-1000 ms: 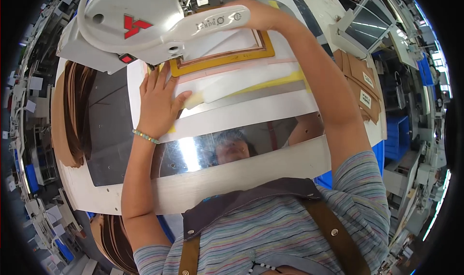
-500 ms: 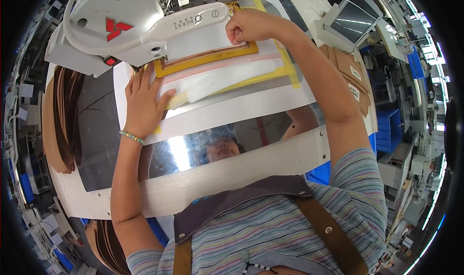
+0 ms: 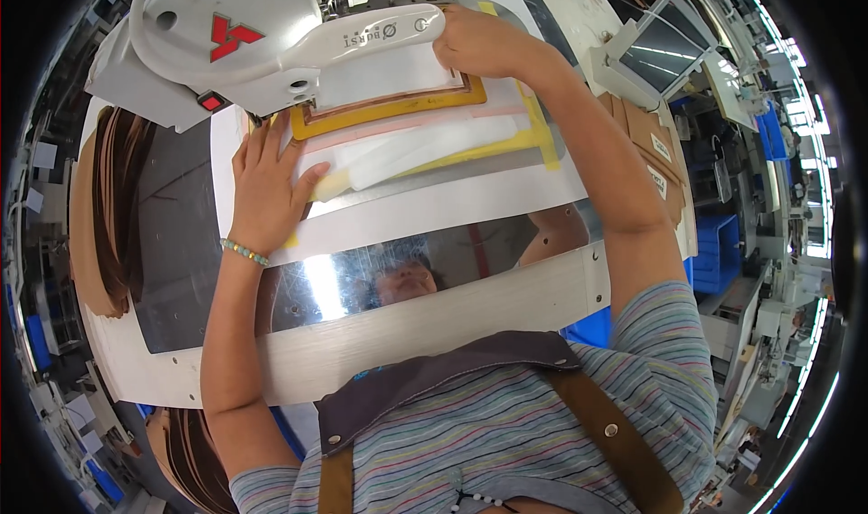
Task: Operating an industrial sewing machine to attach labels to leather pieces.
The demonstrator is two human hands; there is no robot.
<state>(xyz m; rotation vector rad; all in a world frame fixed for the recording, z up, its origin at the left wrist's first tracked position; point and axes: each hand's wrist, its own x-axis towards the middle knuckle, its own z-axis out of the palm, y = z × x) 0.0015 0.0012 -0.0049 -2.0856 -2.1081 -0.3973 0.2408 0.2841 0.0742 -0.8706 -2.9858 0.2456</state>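
My left hand (image 3: 269, 184) lies flat with spread fingers on a white sheet (image 3: 434, 212), its fingertips beside the left end of a yellow-edged frame (image 3: 389, 116). The frame rests under the head of a sewing machine (image 3: 226, 35). My right hand (image 3: 475, 46) is at the frame's far right end, just past the tip of the machine's long white cover (image 3: 380, 37). Its fingers are curled in, and what they pinch, if anything, is hidden. Below the frame, a translucent white strip (image 3: 425, 152) and yellow tape (image 3: 506, 143) lie on the sheet.
A shiny metal plate (image 3: 470, 247) runs along the table's near side. Stacked brown pieces (image 3: 101, 216) stand at the left. At the right are brown labelled pieces (image 3: 646, 152) and a tilted screen (image 3: 665, 44). A blue crate (image 3: 716, 252) sits beyond the table.
The view has shifted slightly. My right hand has moved a little, and its curled fingers show less beside the machine's cover. My left hand stays flat by the frame.
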